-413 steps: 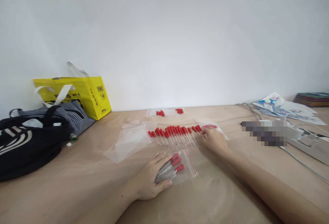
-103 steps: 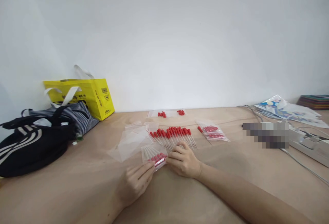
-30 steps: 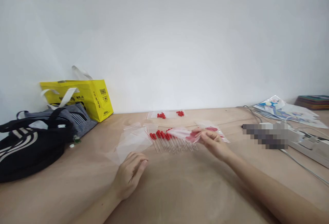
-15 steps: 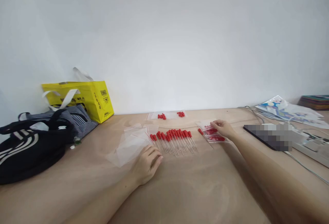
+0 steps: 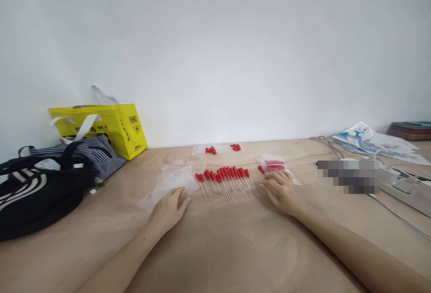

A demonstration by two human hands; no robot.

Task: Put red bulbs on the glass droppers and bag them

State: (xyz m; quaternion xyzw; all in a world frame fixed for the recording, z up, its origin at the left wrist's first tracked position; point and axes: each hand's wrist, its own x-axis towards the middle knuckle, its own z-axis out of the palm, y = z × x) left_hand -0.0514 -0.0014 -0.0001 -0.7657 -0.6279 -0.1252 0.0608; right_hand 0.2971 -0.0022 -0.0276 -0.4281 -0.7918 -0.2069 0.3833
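Several droppers [image 5: 232, 183] with red bulbs and clear stems lie side by side in the middle of the table. My left hand [image 5: 168, 207] rests at the near edge of the clear plastic bags [image 5: 175, 183], its thumb apart from the fingers and nothing held. My right hand [image 5: 281, 190] lies over the near part of a bag with red bulbs [image 5: 274, 165], its fingers spread. Beside that hand is a single red-bulbed dropper [image 5: 261, 169], its stem mostly hidden. Near the wall, another clear bag [image 5: 222, 149] holds more red bulbs.
A yellow bag [image 5: 129, 127], a striped bag [image 5: 104, 156] and a black bag [image 5: 40, 198] stand at the left. On the right are a pixelated dark object [image 5: 350, 176], a power strip [image 5: 407, 194], cables, printed sheets [image 5: 373, 142] and a colored stack [image 5: 411, 130].
My left hand has moved left, away from the droppers, onto the plastic bags' edge. My right hand has let go of the filled bag's far side and come nearer and left.
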